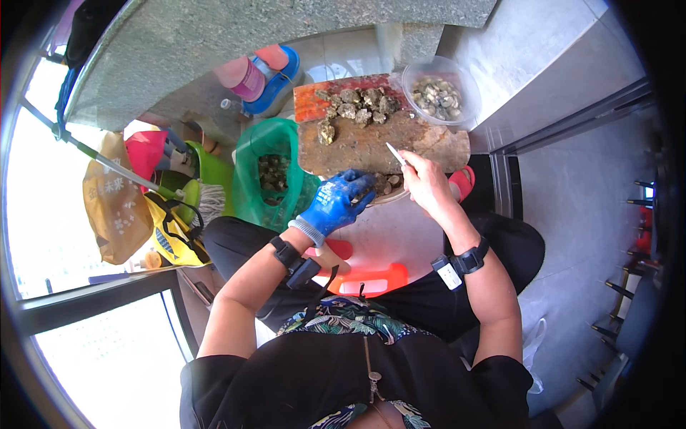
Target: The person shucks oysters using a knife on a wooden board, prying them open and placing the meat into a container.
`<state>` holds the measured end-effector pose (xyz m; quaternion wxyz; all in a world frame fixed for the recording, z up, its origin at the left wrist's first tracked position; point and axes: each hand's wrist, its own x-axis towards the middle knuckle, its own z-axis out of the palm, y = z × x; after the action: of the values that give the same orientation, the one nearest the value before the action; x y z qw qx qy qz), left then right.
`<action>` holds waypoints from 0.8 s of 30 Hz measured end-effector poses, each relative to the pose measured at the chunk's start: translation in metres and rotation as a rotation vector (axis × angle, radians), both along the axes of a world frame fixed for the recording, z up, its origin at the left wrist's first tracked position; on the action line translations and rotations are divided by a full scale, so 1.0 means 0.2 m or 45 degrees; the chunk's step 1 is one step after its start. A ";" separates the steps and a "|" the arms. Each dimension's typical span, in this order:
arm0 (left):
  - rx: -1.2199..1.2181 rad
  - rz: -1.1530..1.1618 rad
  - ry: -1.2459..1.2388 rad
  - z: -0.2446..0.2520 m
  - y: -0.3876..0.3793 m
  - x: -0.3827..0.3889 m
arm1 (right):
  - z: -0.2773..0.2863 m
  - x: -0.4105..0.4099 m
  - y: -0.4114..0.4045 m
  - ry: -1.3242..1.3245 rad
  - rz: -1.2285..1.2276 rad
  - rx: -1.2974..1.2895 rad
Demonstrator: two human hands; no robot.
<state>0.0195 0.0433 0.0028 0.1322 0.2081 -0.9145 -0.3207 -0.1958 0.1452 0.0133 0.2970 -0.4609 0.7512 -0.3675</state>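
My right hand [426, 179], bare, grips a small knife [395, 153] with a pale blade that points up and left over the worn wooden board [375, 140]. My left hand [343, 197] wears a blue rubber-coated glove and is curled at the board's near edge. Below that edge lie shells [390, 183] in a basin [395, 199], right beside the gloved fingers. Whether those fingers hold a shell is hidden. A cluster of rough oysters [363, 107] sits at the back of the board, and a single oyster [326, 132] lies apart at its left.
Shucked oyster meat fills part of a clear plastic tub [439, 102] at the back right. On the left, a green mesh bag [246, 177] holds more shells. A mop [209, 201], a tan bag [115, 204] and a green bucket [217, 171] stand farther left. Overhead juts a stone counter [241, 32].
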 end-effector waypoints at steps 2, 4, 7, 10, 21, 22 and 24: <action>-0.052 -0.050 -0.038 0.00 -0.02 0.02 | 0.01 0.01 0.00 -0.004 -0.001 0.002; -0.217 -0.048 -0.113 0.00 0.00 0.02 | 0.02 0.01 -0.01 0.005 0.010 -0.019; -0.291 -0.016 -0.110 -0.03 0.04 -0.01 | 0.01 0.01 -0.01 0.014 0.006 -0.009; -0.361 -0.033 -0.135 -0.05 0.04 0.00 | 0.00 0.01 -0.02 0.018 0.011 -0.012; -0.079 -0.268 -0.153 -0.01 -0.11 -0.02 | -0.01 0.01 -0.03 0.025 0.004 -0.050; -0.053 -0.272 -0.153 -0.02 -0.13 -0.02 | 0.00 0.01 -0.04 0.022 0.002 -0.049; 0.000 -0.226 -0.122 -0.02 -0.11 -0.01 | 0.01 0.01 -0.04 0.023 0.005 -0.031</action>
<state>0.0173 0.0208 -0.0010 0.0592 0.1413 -0.9347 -0.3208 -0.1939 0.1369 0.0154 0.2854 -0.4690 0.7485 -0.3719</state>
